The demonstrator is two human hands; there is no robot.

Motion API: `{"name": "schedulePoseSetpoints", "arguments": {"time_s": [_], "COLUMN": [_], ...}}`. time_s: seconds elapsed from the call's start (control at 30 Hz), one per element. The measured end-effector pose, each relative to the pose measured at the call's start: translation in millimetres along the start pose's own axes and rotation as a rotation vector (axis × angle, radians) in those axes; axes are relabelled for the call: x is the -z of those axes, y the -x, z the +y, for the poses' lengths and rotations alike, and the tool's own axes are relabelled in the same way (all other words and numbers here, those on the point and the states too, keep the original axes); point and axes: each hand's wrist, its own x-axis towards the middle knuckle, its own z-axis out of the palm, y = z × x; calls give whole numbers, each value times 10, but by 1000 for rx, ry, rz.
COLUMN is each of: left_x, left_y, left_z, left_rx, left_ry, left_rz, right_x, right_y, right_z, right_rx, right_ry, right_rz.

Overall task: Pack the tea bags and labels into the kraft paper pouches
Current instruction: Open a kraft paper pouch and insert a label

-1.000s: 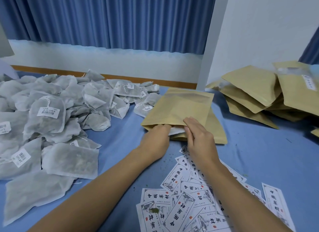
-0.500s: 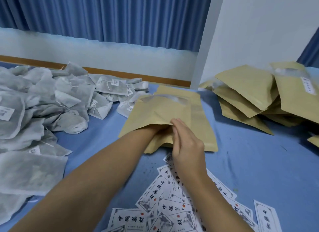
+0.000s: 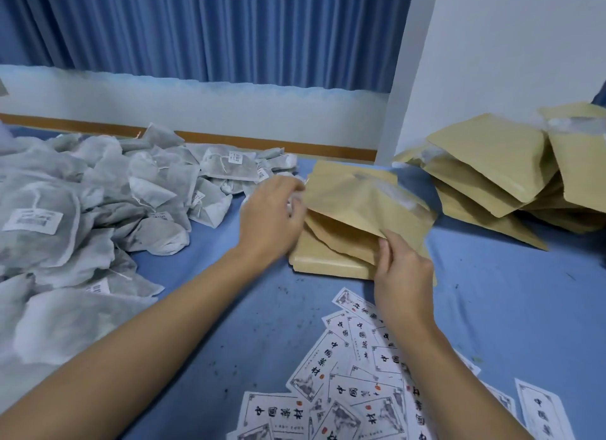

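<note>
A kraft paper pouch [image 3: 354, 203] is lifted off a flat stack of empty pouches [image 3: 324, 262] at mid-table, its mouth gaping toward me. My right hand [image 3: 401, 272] pinches the pouch's near lower edge. My left hand [image 3: 273, 215] sits at the pouch's left side, fingers curled at its edge with something white between them; what it is I cannot tell. A large heap of grey tea bags [image 3: 98, 210] with white tags covers the left of the blue table. White printed labels [image 3: 354, 380] lie scattered near me.
A pile of filled kraft pouches [image 3: 498, 184] leans at the right against a white wall [image 3: 508, 62]. Blue curtains [image 3: 196, 30] hang behind the table's far wooden edge. Dark tea crumbs dot the blue cloth [image 3: 508, 308].
My left hand has come out of the pouch's mouth and moved to its left edge. The pouch has been raised and turned, and my right hand shifted right along its edge.
</note>
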Motion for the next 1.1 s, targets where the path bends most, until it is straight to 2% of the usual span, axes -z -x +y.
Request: {"name": "schedulePoseSetpoints", "arguments": {"time_s": [0.03, 0.1, 0.17, 0.33, 0.43, 0.63, 0.7, 0.8, 0.87, 0.97, 1.1], "left_x": [-49, -116, -174, -133, -97, 73, 163, 266, 272, 212, 207], "left_y": [-63, -119, -73, -9, 75, 227, 290, 447, 557, 657, 710], "left_z": [-139, -366, -527, -753, -737, -448, -292, -58, 53, 158, 226], "left_rx": [107, 239, 219, 167, 141, 425, 336, 62, -167, -495, -630], "left_ry": [-125, -198, -183, -173, -163, 332, 483, 519, 427, 133, -41], "left_rz": [-165, -461, -537, -465, -361, 101, 213, 171, 104, 41, 0], "right_x": [-5, -10, -11, -11, -9, 0, 3, 6, 11, 22, 43], "right_y": [0, -3, -2, 4, 11, 43, 47, 60, 73, 86, 92], "right_z": [5, 15, 15, 33, 35, 23, 18, 1, -11, -37, -53], "right_rx": [-10, -13, -4, 8, 5, 27, 31, 34, 31, 30, 22], "right_ry": [1, -6, -3, 2, -12, -22, -21, -19, -24, -43, -55], "right_rz": [-22, -39, -42, -65, -86, -71, -67, -65, -64, -65, -69]}}
